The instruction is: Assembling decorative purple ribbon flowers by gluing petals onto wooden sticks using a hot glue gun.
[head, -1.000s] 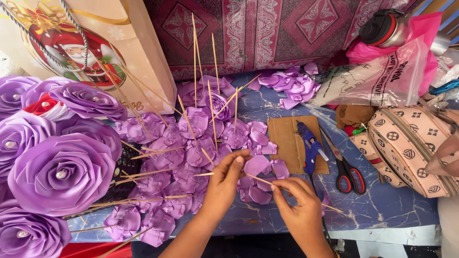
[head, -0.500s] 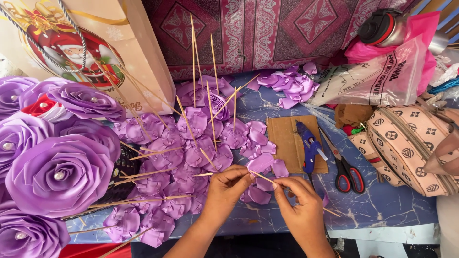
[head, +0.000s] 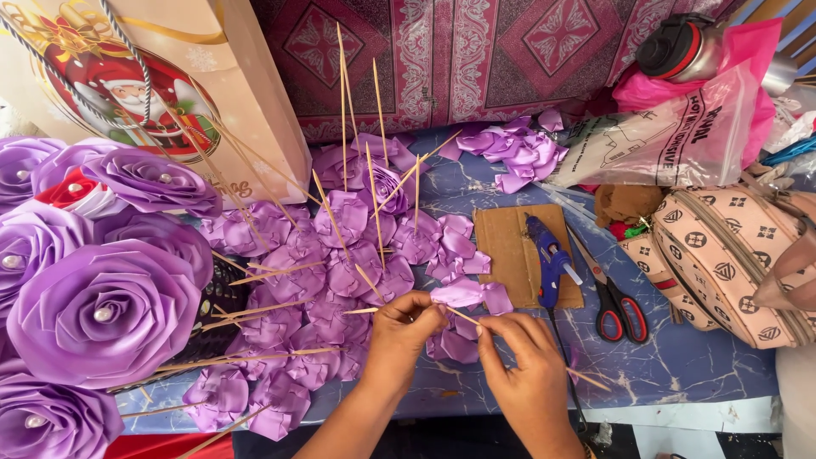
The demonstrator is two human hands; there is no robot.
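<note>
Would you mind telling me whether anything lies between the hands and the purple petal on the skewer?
Nothing visible does. The left hand and right hand both already hold the skewer, and the petal sits at it just above their fingertips, with no other thing in between.

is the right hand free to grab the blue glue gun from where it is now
Probably not straight away. The glue gun lies uncovered on the cardboard pad, just beyond the right hand, with nothing between them. But that hand is pinching a thin wooden stick together with the left hand, so it looks occupied.
</note>
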